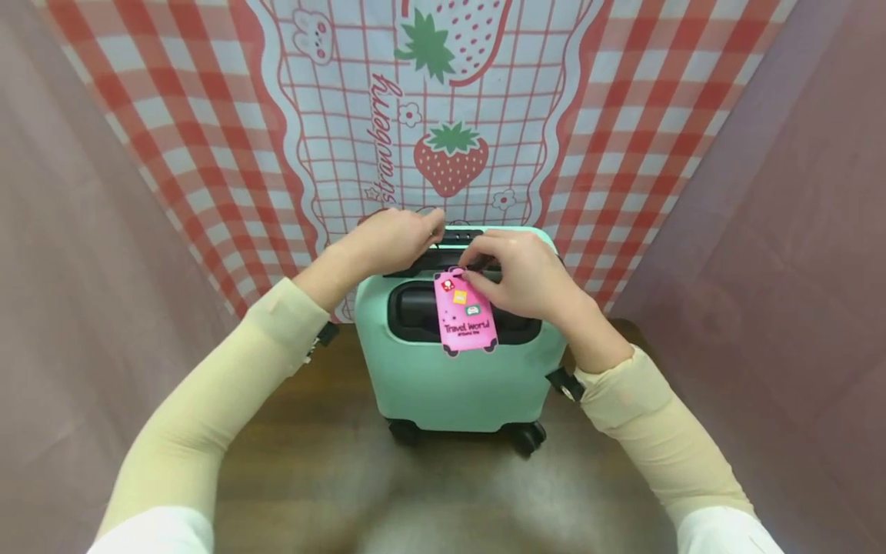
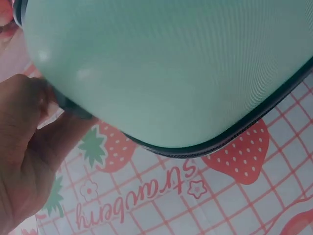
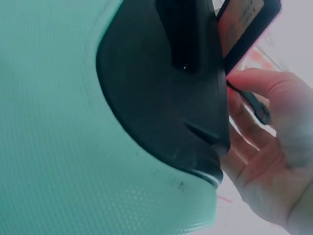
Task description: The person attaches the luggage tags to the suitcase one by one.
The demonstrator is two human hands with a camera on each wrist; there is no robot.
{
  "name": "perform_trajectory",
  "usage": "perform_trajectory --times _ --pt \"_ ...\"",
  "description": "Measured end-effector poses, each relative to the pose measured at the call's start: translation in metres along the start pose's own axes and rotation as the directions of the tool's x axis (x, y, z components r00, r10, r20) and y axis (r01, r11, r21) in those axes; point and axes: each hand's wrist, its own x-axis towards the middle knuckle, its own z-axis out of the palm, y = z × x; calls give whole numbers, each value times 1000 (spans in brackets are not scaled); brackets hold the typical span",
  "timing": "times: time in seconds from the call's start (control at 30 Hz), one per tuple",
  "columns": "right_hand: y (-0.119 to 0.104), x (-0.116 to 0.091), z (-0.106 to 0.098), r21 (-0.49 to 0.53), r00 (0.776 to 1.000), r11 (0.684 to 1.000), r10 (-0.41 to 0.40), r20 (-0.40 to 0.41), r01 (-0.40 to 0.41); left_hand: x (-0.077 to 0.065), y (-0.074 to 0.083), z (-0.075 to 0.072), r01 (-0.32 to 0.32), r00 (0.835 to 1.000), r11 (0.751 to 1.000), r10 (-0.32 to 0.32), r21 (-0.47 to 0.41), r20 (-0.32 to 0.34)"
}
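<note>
A mint-green suitcase (image 1: 457, 385) stands upright on its black wheels. A black carry handle (image 1: 453, 258) runs along its top. My left hand (image 1: 398, 238) is curled over the left part of this handle; its fingertips are partly hidden. In the left wrist view, the left hand (image 2: 29, 147) reaches to a black part at the suitcase's edge. My right hand (image 1: 522, 273) pinches the top of a pink luggage tag (image 1: 465, 327), which hangs over the black recess. In the right wrist view, a dark strap (image 3: 254, 105) shows beside the right hand's (image 3: 274, 152) fingers.
A wooden floor (image 1: 311, 462) lies under the suitcase. Behind it hangs a red-and-white checked cloth (image 1: 450, 100) with strawberries. Pinkish curtains (image 1: 90, 308) close in both sides. Small black devices (image 1: 566, 383) sit on the wrists.
</note>
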Motion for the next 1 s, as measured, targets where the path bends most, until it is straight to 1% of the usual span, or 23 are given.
perform_trajectory --times 0.07,0.17,0.27,0.33,0.4,0.5,0.57,0.63,0.7,0.73,0.77,0.8,0.83,0.9,1.0 --pt "2 1 0 57 1000 998 8 3 -8 -1 -2 2 8 999 1000 -9 -26 -49" --pt "6 2 0 123 1000 992 19 11 -20 -5 -6 7 25 991 992 -40 -121 -125" --pt "8 4 2 155 1000 988 9 16 -11 -8 -6 11 10 978 974 -57 -227 -202" --pt "10 4 5 167 1000 986 -8 9 6 -10 -2 14 -16 963 951 -68 -308 -260" --pt "11 5 7 161 1000 987 -23 -13 25 -11 4 17 -45 942 922 -89 -384 -324" --pt "12 6 9 148 998 988 -36 -51 43 -15 15 21 -51 905 868 -169 -495 -390" --pt "14 6 11 138 997 990 -33 -70 42 -17 21 25 -30 882 828 -241 -559 -404" --pt "15 7 12 142 996 989 -21 -82 33 -19 24 28 -12 864 779 -307 -627 -398" --pt "17 7 13 158 996 987 -3 -95 18 -20 25 32 -7 851 742 -348 -671 -393" --pt "17 7 13 170 995 985 7 -101 10 -19 24 34 -7 847 730 -358 -683 -392" --pt "18 7 14 185 994 983 17 -109 3 -19 24 36 -9 845 723 -363 -691 -392" --pt "19 8 14 203 993 979 28 -117 -3 -18 23 37 -11 843 722 -366 -692 -395" --pt "19 8 15 220 992 975 39 -124 -10 -18 22 38 -10 840 728 -365 -685 -401" --pt "19 9 15 254 988 967 55 -141 -18 -16 21 40 -4 837 748 -361 -664 -412" --pt "20 12 17 289 983 957 76 -165 -26 -14 20 42 -2 836 777 -344 -629 -428"
